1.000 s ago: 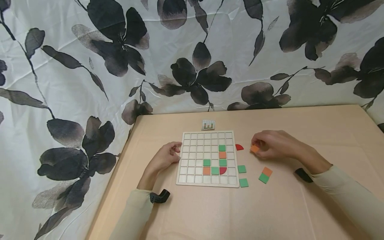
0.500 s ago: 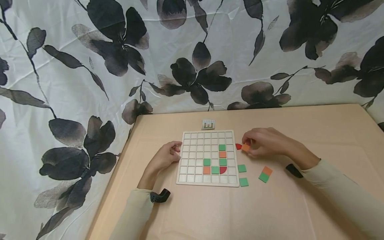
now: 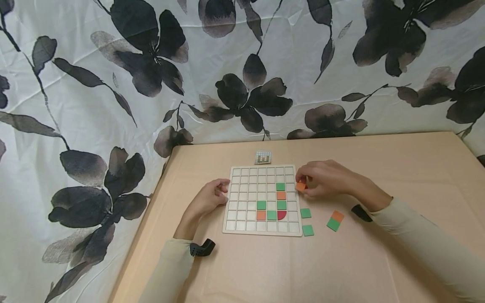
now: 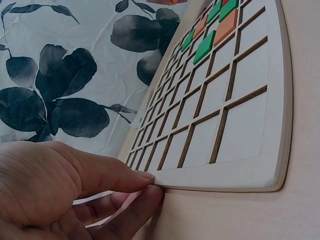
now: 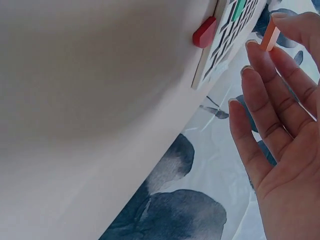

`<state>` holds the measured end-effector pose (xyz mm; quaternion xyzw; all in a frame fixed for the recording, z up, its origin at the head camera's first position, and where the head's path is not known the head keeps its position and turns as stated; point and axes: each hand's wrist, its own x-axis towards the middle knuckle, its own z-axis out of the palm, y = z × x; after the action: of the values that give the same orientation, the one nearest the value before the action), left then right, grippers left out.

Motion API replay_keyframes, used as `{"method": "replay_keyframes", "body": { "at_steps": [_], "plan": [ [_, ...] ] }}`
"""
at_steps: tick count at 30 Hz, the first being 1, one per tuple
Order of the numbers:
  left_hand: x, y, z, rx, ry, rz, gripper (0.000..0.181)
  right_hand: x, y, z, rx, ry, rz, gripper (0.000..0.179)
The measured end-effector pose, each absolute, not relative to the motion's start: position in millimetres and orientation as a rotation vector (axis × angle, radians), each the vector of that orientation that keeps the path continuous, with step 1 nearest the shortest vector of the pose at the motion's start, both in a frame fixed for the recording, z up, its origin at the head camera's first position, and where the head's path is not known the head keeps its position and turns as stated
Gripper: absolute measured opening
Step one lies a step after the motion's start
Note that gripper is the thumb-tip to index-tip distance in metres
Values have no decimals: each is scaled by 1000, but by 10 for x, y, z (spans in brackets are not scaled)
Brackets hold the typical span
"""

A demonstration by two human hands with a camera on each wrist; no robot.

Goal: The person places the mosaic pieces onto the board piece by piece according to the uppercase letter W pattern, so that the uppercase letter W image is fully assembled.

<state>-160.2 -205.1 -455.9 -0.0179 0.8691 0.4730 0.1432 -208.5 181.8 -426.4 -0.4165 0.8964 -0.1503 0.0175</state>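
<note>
A white grid board (image 3: pixel 241 187) lies on the table with green and orange square tiles and one red quarter-round tile (image 3: pixel 281 215) set in its cells. At its left edge, my left hand (image 3: pixel 206 198) pinches the rim between thumb and fingers, as the left wrist view shows up close. My right hand (image 3: pixel 331 179) pinches an orange square tile (image 3: pixel 300 187) between thumb and fingertips, right at the board's right edge. Beside that edge a red rounded tile (image 5: pixel 204 33) rests on the table in the right wrist view; in the head view the orange tile and hand hide it.
Two green tiles (image 3: pixel 305 213) lie just right of the board. Farther right, an orange tile (image 3: pixel 337 216) touches a green tile (image 3: pixel 333 224). Behind the board sits a small patterned card (image 3: pixel 263 157). A floral cloth (image 3: pixel 212 54) hangs at the table's back and left.
My right hand has carried the orange tile leftward to the board's right edge, passing over the red tile, which it now covers. My left hand has stayed in place.
</note>
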Motion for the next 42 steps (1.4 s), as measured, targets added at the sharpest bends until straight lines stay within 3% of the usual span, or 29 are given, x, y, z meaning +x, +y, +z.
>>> {"method": "replay_keyframes", "body": {
  "at_steps": [42],
  "plan": [
    [-1612,-2046,-4562,-38,2515,1366,62,-2172,1274,-4296,-1486,2638,-489,22]
  ]
}}
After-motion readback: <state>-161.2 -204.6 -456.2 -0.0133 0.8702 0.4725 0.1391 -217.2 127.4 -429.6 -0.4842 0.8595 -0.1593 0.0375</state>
